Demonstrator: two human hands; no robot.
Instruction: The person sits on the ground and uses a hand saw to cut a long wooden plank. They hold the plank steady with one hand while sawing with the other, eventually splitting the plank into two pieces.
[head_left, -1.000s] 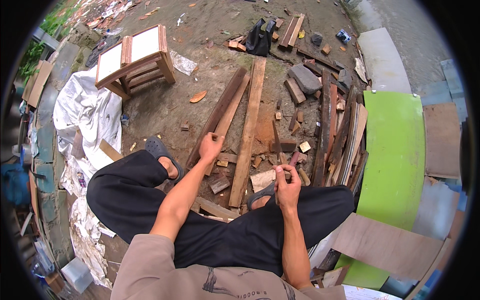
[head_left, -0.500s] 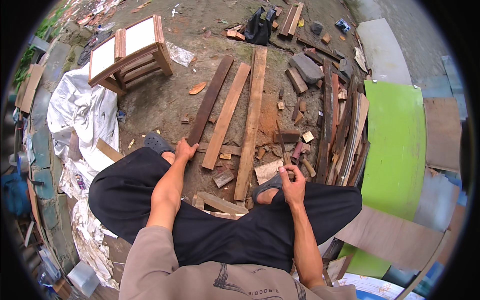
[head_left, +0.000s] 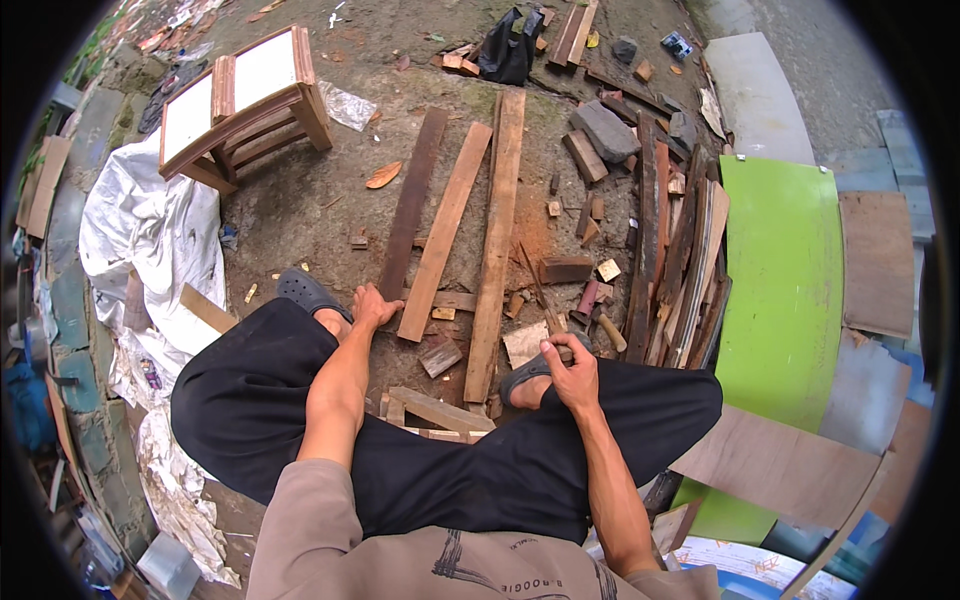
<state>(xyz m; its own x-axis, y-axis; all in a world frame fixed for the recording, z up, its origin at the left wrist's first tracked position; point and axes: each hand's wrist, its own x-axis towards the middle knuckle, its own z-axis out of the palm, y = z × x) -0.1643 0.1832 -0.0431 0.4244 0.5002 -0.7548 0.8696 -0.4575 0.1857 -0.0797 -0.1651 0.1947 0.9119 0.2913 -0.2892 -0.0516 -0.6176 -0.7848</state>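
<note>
My left hand (head_left: 374, 306) grips the near end of a dark wooden plank (head_left: 415, 200), thumb to its right and fingers to its left. The plank lies on the ground, pointing away from me. Beside it are a lighter brown plank (head_left: 448, 232) and a longer, thicker plank (head_left: 495, 245). My right hand (head_left: 572, 372), closed above my right shoe, holds a saw-like tool with a thin tapering blade (head_left: 535, 285). Its blade points away and slightly left; the handle is mostly hidden in my fist.
A small wooden stool (head_left: 290, 110) with white panels stands far left, beyond a white sheet (head_left: 150, 230). Stacked wood strips (head_left: 680, 270) and a green board (head_left: 780, 290) lie right. Wood offcuts (head_left: 565, 270) and stone blocks (head_left: 604, 132) are scattered ahead.
The dark plank has turned slightly, its near end shifting right toward the lighter plank. My right hand has moved a little left, and the blade tilts further left. The view has shifted slightly.
</note>
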